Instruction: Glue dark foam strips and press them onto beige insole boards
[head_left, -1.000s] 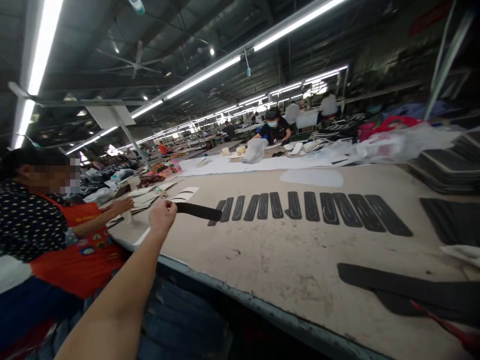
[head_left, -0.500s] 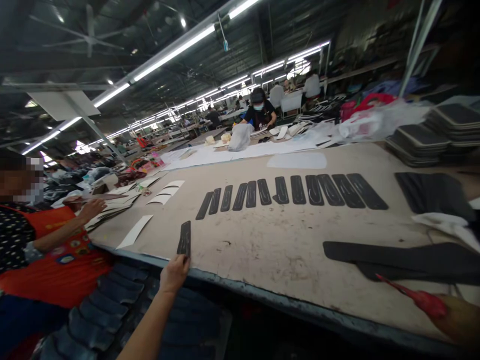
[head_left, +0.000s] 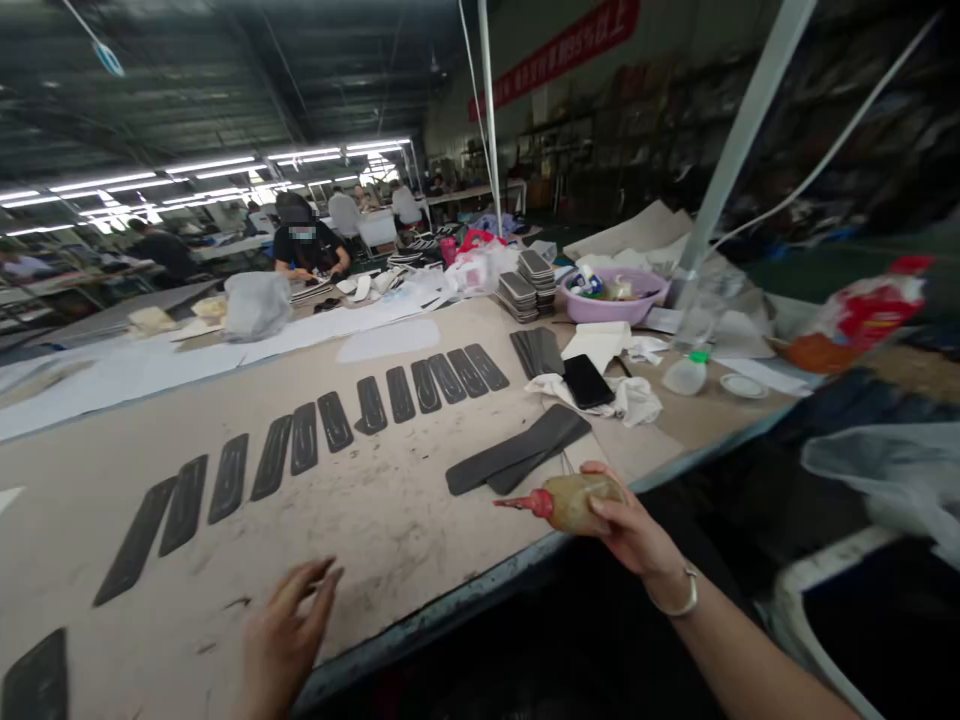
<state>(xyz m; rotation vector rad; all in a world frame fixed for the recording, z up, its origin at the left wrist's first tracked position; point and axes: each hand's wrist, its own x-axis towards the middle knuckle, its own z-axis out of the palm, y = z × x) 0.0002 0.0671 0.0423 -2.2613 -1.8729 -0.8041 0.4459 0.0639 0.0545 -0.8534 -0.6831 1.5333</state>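
My right hand is wrapped round a squeeze bottle of yellowish-brown content, its thin red nozzle pointing left over the table's front edge. My left hand hovers low over the table, fingers a little apart with nothing visible between them. Beyond it runs a row of several dark, rounded strips, many with shiny streaks on top. One more dark strip lies at the lower left, cut off by the frame. Two long dark pieces overlap just behind the bottle.
Further right are a black phone on a white cloth, stacked dark pieces, a purple basin and a green-capped bottle. A metal pole rises at the right. A masked person works across the table.
The view has swung right. My left hand has let go of the dark strip, which stays at the table's left, and has moved right. The bottle and my right hand now show fully.
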